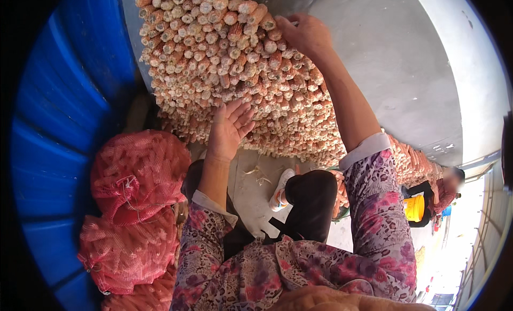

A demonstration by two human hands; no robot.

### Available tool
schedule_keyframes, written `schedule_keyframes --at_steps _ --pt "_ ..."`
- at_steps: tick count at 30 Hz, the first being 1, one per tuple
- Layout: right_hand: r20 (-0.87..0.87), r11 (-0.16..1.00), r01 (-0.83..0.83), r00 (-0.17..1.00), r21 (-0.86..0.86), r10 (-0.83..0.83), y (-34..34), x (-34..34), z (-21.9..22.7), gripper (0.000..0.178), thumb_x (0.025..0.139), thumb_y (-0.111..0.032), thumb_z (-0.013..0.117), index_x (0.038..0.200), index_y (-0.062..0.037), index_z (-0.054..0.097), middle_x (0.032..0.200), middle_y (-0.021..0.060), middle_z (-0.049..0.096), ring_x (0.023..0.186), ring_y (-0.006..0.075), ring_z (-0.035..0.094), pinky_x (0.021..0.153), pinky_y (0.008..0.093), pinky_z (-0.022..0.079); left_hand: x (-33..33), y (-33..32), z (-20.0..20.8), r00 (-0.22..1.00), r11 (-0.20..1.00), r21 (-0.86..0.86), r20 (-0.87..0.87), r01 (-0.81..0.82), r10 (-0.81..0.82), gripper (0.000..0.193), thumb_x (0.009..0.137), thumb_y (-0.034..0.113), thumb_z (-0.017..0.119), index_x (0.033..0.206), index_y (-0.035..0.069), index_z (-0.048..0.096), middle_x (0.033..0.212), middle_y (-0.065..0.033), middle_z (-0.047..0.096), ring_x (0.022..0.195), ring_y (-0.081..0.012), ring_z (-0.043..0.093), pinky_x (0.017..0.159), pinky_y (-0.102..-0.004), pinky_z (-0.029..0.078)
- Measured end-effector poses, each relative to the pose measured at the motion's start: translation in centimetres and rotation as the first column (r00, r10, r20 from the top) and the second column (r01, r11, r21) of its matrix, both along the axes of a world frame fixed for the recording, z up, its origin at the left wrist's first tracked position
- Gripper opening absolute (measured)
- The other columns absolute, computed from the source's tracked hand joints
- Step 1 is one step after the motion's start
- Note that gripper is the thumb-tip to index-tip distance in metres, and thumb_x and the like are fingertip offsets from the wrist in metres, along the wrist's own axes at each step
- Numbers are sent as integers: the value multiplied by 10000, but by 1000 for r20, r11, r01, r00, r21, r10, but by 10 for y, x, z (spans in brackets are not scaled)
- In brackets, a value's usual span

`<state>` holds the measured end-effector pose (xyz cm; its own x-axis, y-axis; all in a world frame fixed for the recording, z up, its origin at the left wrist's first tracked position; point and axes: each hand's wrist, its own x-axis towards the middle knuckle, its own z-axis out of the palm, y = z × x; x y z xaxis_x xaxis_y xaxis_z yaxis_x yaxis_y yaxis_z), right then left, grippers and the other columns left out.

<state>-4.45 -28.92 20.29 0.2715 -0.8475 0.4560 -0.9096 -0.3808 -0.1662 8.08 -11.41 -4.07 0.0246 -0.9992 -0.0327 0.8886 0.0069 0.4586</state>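
Observation:
A tall stack of bare corn cobs (214,70) rises in front of me, laid with their round ends facing out. My right hand (309,37) reaches to the upper right edge of the stack. Its fingers are curled against the end cobs there, and whatever they may hold is hidden. Lower down, my left hand (231,128) is raised in front of the stack's lower part, palm turned up and fingers spread, with nothing in it.
Red mesh sacks (136,177) full of cobs are piled at my left, beside a blue corrugated wall (59,113). A grey wall (395,59) stands behind the stack on the right. Farther right, another person (446,193) is beside a yellow bucket (413,209).

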Motion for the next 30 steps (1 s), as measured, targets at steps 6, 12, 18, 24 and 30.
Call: schedule_keyframes --at_steps 6,12,18,24,30 --pt "-224 983 -162 958 83 177 -41 1 -29 430 973 -461 563 1048 -63 707 971 200 735 911 355 719 799 451 558 27 -3 -11 997 999 33 -65 -41 43 649 1028 554 477 1387 19 556 1348 -138 639 1215 -266 628 1044 -454 508" --pt "260 888 -456 866 61 427 101 -45 -35 325 985 -282 637 1173 -19 677 998 203 701 885 331 694 780 410 549 70 4 -24 951 983 -183 -304 0 -57 660 1038 517 449 1371 -44 549 1382 -199 610 1255 -310 606 1061 -475 493" --pt "135 491 -342 903 801 409 191 -69 -382 296 940 -302 595 1093 -59 667 981 234 711 925 421 688 827 507 545 76 20 -9 941 992 -11 -319 -126 116 597 1023 512 510 1302 -5 614 1259 -131 681 1123 -259 669 933 -429 553" --pt "22 42 -53 844 998 535 324 -107 -563 440 829 -198 620 1253 -80 617 1186 201 695 1105 377 680 899 513 553 50 6 -9 962 990 67 -236 -123 135 562 1041 501 486 1253 7 651 1206 -119 710 1056 -253 695 883 -408 572" --pt "79 -168 20 820 986 566 328 -78 -593 604 866 -246 624 1451 -169 494 1247 198 675 1156 386 646 952 502 527 41 2 -3 954 967 214 -233 -141 191 584 1052 504 446 1266 -5 637 1211 -135 705 1047 -261 694 870 -422 569"
